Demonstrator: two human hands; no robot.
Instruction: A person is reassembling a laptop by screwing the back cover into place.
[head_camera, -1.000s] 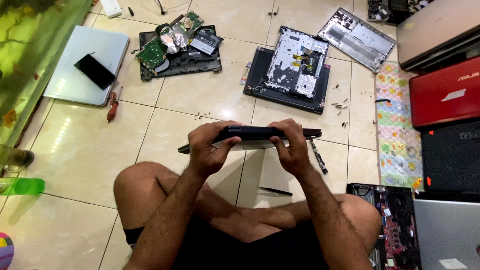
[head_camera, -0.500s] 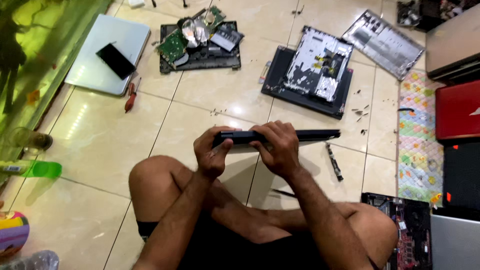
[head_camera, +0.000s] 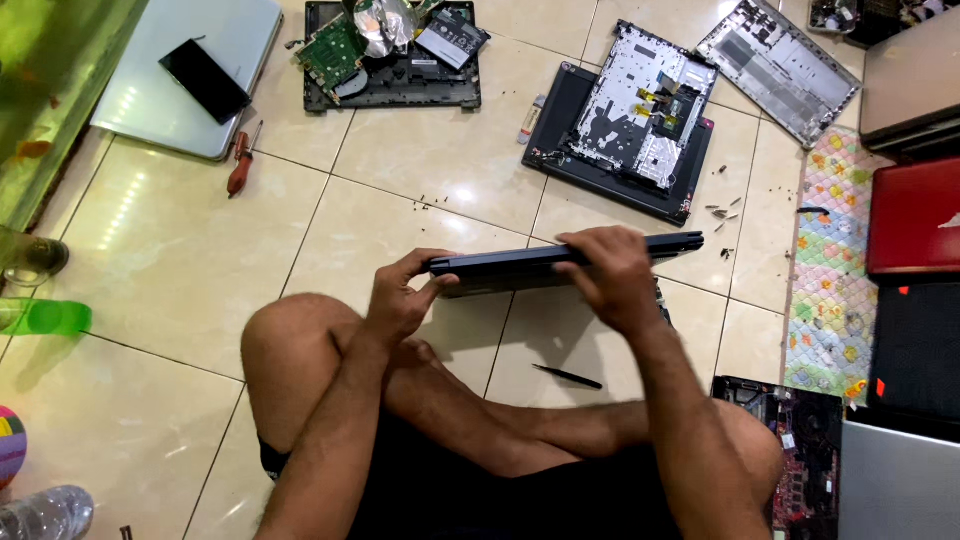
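Glossy cream floor tiles (head_camera: 180, 250) spread under the seated person. Both hands clamp a slim dark closed laptop (head_camera: 560, 262), held edge-on above the crossed legs: left hand (head_camera: 400, 295) pinching its near-left corner, right hand (head_camera: 612, 275) wrapped over the top edge. Beyond the right hand lies an opened laptop chassis (head_camera: 630, 130); past the left, a red-handled screwdriver (head_camera: 240, 165).

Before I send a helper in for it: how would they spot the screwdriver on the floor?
Start at the silver closed laptop on the tiled floor, upper left, with a black phone on it. Just off its near right corner lies the screwdriver, the only red-handled tool there.
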